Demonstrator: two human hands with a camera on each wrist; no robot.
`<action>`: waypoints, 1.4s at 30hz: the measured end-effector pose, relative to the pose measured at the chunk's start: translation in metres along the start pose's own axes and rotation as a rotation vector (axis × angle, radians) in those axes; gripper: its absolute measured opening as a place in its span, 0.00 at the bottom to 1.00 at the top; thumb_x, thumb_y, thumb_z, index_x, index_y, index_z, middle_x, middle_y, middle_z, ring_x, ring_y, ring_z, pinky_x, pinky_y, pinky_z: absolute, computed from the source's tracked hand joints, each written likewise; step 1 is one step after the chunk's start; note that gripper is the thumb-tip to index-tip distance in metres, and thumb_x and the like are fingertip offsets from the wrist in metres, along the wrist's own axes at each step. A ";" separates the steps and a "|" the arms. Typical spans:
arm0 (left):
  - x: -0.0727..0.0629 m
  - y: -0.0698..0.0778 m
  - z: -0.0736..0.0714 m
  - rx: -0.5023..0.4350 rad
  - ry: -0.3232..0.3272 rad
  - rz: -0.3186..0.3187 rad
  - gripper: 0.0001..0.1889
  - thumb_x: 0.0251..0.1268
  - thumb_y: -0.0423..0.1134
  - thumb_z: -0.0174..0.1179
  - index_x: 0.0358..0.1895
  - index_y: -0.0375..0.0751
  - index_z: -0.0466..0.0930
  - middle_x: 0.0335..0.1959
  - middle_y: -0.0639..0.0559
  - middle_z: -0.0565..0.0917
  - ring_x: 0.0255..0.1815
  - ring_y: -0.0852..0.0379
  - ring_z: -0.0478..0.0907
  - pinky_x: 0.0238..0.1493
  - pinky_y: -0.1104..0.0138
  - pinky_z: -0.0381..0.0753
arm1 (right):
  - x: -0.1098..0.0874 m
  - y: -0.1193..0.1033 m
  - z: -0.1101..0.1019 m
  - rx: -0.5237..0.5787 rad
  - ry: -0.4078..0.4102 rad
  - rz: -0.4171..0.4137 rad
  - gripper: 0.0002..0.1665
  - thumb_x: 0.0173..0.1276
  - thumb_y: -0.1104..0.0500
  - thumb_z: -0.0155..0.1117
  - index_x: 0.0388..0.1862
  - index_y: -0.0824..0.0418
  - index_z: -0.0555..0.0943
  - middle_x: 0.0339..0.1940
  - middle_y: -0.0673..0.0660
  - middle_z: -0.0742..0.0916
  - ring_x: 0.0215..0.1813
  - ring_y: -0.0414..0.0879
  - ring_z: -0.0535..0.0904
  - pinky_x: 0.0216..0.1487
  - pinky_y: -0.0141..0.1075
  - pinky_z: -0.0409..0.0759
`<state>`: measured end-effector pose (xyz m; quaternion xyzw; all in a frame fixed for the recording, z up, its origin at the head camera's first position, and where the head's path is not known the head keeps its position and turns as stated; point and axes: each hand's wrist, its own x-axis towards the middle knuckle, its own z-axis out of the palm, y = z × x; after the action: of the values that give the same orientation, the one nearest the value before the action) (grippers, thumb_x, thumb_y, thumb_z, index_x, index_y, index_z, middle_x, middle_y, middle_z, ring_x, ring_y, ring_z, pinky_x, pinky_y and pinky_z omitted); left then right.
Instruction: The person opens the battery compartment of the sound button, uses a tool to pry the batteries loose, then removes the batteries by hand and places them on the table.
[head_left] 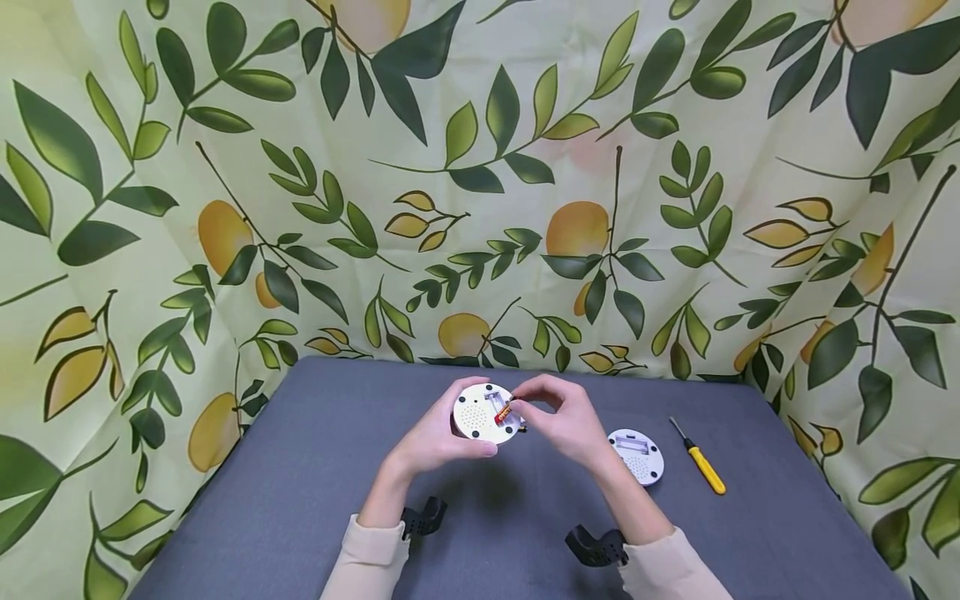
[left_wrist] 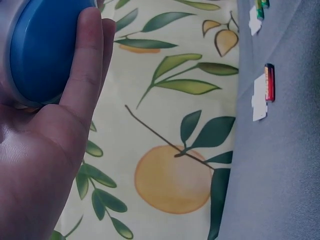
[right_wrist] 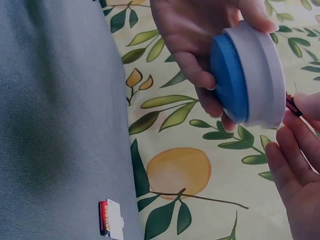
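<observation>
My left hand point(head_left: 433, 435) holds a round white push-button device point(head_left: 474, 414) raised over the table. Its underside, with speaker holes, dark feet and a battery bay, faces the head camera. The blue dome point(right_wrist: 227, 80) on its other side shows in the right wrist view, with left fingers against it. My right hand point(head_left: 568, 419) pinches a red-and-black battery point(head_left: 503, 413) between thumb and fingertips, right at the bay. Part of the bay is hidden behind the battery and fingers.
A second white device point(head_left: 636, 457) lies underside up on the table, its bay uncovered. Beside it is a screwdriver point(head_left: 701, 462) with a yellow handle. In the left wrist view, a red battery point(left_wrist: 270, 82) lies beside a white cover point(left_wrist: 259, 99), with a green battery point(left_wrist: 259, 10) farther off.
</observation>
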<state>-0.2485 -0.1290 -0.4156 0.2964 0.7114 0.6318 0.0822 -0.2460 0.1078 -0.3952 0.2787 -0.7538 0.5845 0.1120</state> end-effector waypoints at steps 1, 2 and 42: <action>0.000 0.000 0.000 -0.001 0.005 -0.002 0.47 0.52 0.33 0.76 0.75 0.41 0.58 0.60 0.41 0.74 0.52 0.49 0.77 0.49 0.64 0.81 | -0.001 0.001 -0.001 0.002 0.003 -0.005 0.08 0.65 0.64 0.74 0.42 0.63 0.87 0.40 0.56 0.89 0.44 0.47 0.85 0.50 0.35 0.81; 0.000 0.000 -0.001 0.000 0.008 -0.004 0.47 0.53 0.33 0.76 0.75 0.43 0.58 0.61 0.41 0.74 0.52 0.49 0.77 0.49 0.64 0.81 | -0.002 0.002 -0.001 0.004 0.007 -0.010 0.08 0.65 0.64 0.74 0.42 0.63 0.87 0.40 0.56 0.89 0.44 0.46 0.85 0.50 0.35 0.81; -0.002 -0.001 -0.004 -0.012 0.066 0.001 0.47 0.50 0.33 0.77 0.74 0.48 0.60 0.63 0.43 0.73 0.54 0.48 0.78 0.52 0.64 0.80 | -0.019 0.083 0.009 -0.049 0.157 0.305 0.06 0.63 0.64 0.75 0.39 0.65 0.89 0.35 0.58 0.89 0.35 0.42 0.80 0.37 0.32 0.77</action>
<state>-0.2494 -0.1338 -0.4162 0.2754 0.7096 0.6457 0.0602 -0.2752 0.1184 -0.4750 0.1118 -0.7902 0.5962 0.0872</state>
